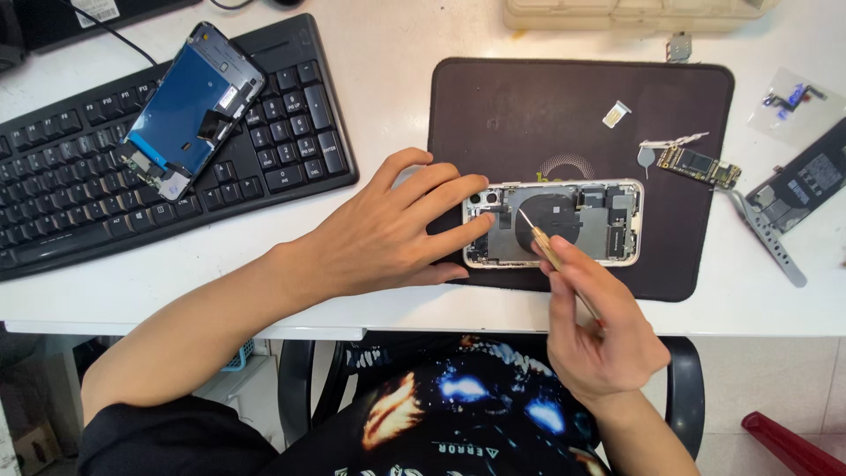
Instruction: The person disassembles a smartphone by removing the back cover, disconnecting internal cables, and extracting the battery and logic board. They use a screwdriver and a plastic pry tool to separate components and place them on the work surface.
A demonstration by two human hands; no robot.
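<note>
An opened phone body (608,225) with a silver frame lies lengthwise on a dark brown mat (529,115). Its inner parts, a round black coil and small boards, are exposed. My left hand (388,234) rests on the mat's left edge, fingers spread, fingertips pressing the phone's left end. My right hand (599,330) pinches a thin screwdriver (545,242) with a pale handle. Its metal tip touches the inside of the phone near the coil.
A black keyboard (291,132) lies at the left with a detached phone screen (189,106) on it. On the mat are a small circuit board (699,165), a SIM tray (616,113) and a pin tool (652,150). Metal tweezers (775,251) and another phone part (806,181) sit at the right.
</note>
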